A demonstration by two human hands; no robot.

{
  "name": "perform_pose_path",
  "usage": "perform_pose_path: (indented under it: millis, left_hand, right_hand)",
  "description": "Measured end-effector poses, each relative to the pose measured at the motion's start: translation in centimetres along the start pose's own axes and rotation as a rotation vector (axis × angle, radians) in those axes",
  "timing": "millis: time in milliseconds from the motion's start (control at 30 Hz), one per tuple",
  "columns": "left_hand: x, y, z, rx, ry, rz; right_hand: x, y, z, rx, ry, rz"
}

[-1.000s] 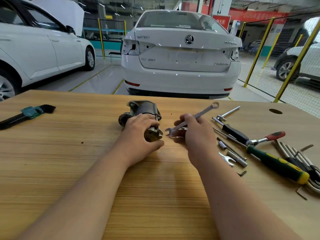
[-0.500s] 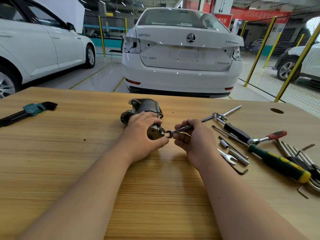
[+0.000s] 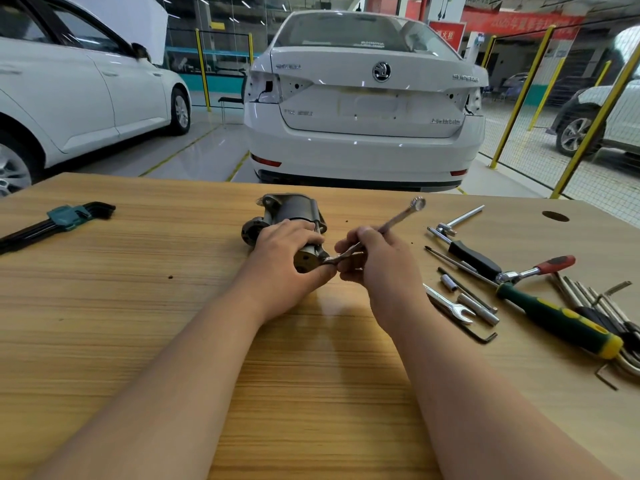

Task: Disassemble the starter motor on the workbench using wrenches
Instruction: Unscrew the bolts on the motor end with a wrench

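A grey metal starter motor (image 3: 291, 211) lies on its side in the middle of the wooden workbench (image 3: 138, 306). My left hand (image 3: 287, 265) grips its near end from above. My right hand (image 3: 377, 261) holds a silver combination wrench (image 3: 398, 218) by the shaft. The wrench's open jaw sits at a fastener on the motor's near end cap, and its ring end points up and to the right. My left hand hides much of the motor body.
At the right lie a T-handle (image 3: 457, 220), a black-handled screwdriver (image 3: 474, 259), a red-handled ratchet (image 3: 540, 266), a green-and-yellow screwdriver (image 3: 557, 320), a small open wrench (image 3: 450, 306), sockets and loose hex keys (image 3: 595, 299). A hex key set (image 3: 65, 218) lies far left. A hole (image 3: 555, 216) marks the bench's back right.
My right hand brought the wrench's open jaw onto the motor's end cap, then swung the handle so the ring end rose. My left hand stayed on the motor.
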State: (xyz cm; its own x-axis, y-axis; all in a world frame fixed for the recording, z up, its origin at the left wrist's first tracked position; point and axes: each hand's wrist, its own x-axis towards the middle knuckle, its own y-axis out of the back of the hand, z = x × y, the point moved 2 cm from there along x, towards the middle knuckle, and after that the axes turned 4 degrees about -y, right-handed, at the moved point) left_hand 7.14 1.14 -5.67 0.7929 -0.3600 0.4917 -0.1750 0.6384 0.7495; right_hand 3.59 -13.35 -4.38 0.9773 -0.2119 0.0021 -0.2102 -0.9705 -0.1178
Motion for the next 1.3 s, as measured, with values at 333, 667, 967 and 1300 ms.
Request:
perform_pose_path:
  millis: [333,667,967,1300]
  left_hand:
    - [0.1,0.3,0.7,0.086,-0.017,-0.043]
    - [-0.2,0.2,0.2,-0.021,0.02,-0.025]
    - [-0.3,0.3,0.4,-0.028,0.014,-0.013]
    - [-0.3,0.2,0.3,-0.019,0.005,0.014]
  right_hand:
    - [-3.1,-2.8,-1.1,-0.671,0.699,-0.145]
    - [-0.4,0.4,-0.7,0.19,0.094,0.167]
    - [0.0,0.0,0.5,0.387,-0.157,0.069]
    - [-0.1,-0.8,1.0,0.57,-0.287,0.075]
